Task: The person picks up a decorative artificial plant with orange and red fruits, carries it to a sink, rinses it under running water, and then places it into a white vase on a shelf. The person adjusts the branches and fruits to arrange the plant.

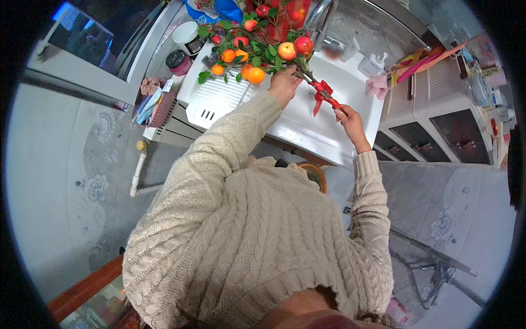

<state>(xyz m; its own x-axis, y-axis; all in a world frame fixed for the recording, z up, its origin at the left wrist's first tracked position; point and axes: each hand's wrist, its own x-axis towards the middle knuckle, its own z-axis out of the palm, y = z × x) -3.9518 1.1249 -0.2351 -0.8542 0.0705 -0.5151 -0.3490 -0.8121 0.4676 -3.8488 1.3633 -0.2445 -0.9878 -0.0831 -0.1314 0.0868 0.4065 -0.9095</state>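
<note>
A bunch of artificial fruit branches with red and orange fruits and green leaves lies tilted over a white laundry sink. Its stems are tied with a red ribbon. My right hand grips the wrapped lower end of the stems, over the basin. Under the stems, just below the fruits, is my left hand, its fingers slightly spread and touching them from beneath. Whether those fingers close around the stems is hidden. The ribbed washboard of the sink shows left of my left forearm.
A chrome faucet rises behind the bunch. Left stand a white tub, a dark-lidded pink jar and a basket of small items. A soap bottle and pink cloth sit right, beside a drawer cabinet.
</note>
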